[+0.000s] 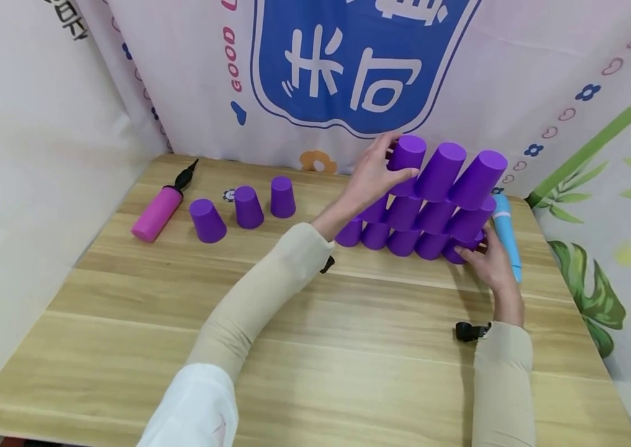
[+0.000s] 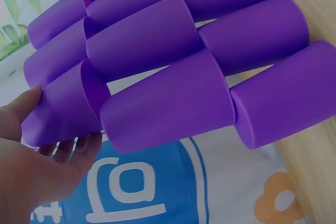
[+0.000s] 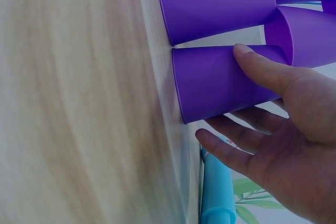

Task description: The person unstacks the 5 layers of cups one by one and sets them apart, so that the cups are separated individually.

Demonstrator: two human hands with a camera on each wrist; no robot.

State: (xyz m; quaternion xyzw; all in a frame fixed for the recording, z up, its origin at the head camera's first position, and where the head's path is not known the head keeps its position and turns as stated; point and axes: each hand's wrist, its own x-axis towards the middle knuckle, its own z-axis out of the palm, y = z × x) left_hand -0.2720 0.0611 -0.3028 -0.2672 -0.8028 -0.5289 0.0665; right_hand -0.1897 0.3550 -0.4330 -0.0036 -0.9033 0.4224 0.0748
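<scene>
Purple cups stand upside down in a stepped wall (image 1: 432, 214) of three tiers at the table's back right. On the top tier, my left hand (image 1: 371, 174) grips the leftmost cup (image 1: 411, 148), thumb on one side and fingers on the other. That cup (image 2: 63, 106) rests across the tier below in the left wrist view. At the wall's lower right end, my right hand (image 1: 491, 261) holds the bottom corner cup (image 3: 220, 82) between thumb and fingers. Three more purple cups, a left one (image 1: 207, 221), a middle one (image 1: 249, 207) and a right one (image 1: 283, 197), stand apart to the left.
A pink hand pump (image 1: 157, 212) with a black nozzle lies at the back left. Behind the loose cups is a small round chip (image 1: 228, 195). A light blue pump-like tube (image 1: 507, 239) lies right of the wall. Printed cloth (image 1: 198, 124) hangs behind the table.
</scene>
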